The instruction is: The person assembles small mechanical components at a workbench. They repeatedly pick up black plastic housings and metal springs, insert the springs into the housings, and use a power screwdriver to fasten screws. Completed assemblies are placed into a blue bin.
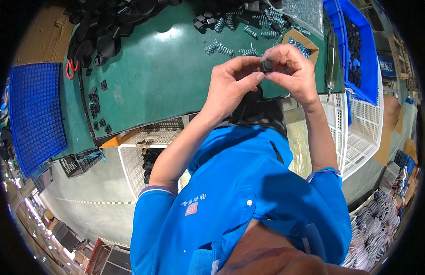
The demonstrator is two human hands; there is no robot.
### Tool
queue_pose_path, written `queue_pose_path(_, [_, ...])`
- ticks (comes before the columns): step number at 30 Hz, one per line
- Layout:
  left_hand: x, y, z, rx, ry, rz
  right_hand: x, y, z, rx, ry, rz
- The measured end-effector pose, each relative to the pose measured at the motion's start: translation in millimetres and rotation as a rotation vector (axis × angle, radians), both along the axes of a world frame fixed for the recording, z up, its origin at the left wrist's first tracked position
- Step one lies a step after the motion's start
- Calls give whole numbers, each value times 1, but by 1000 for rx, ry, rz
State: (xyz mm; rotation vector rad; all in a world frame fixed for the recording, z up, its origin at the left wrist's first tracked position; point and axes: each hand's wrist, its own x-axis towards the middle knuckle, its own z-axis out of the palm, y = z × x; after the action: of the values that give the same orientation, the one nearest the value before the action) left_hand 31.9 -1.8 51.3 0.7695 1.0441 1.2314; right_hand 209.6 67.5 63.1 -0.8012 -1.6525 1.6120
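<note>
A small black plastic part with a round knob-like end is pinched between my two hands over the front edge of the green work table. My left hand is closed, its thumb and index finger meeting the part from the left. From the right, my right hand grips it between thumb and fingers. My fingers hide some of the part. Just beyond my hands lie several loose coil springs, and close by my right hand stands a small cardboard box with springs in it.
Black plastic parts pile up at the far left, near red-handled scissors. A green power screwdriver lies at the right edge, beside a blue bin. White crates flank me below the table. A blue mat is left.
</note>
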Motion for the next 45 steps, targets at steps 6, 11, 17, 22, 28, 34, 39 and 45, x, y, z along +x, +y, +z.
queue_pose_path(6, [3, -13, -5, -68, 32, -7, 5, -16, -4, 99, -57, -1])
queue_pose_path(11, [14, -32, -28, 124, 284, 65, 13, -38, -10, -40, -80, -44])
queue_pose_path(17, [-3, -25, -24, 541, 932, 175, 15, -36, -22, -73, -155, -357])
queue_pose_path(22, [-22, -8, -32, 223, 991, 84, 5, -23, -33, 78, -231, -357])
queue_pose_path(28, [-19, 5, -45, 8, 944, -134, -9, -17, -51, 293, -389, -362])
queue_pose_path(34, [-23, 22, -55, -137, 697, -264, -27, -19, -56, 354, -284, -364])
queue_pose_path(39, [-23, 19, -43, -254, 286, -184, -26, -27, -70, 167, -156, -480])
queue_pose_path(45, [-21, 0, -43, -518, -763, -135, -24, -38, -48, -76, 59, -511])
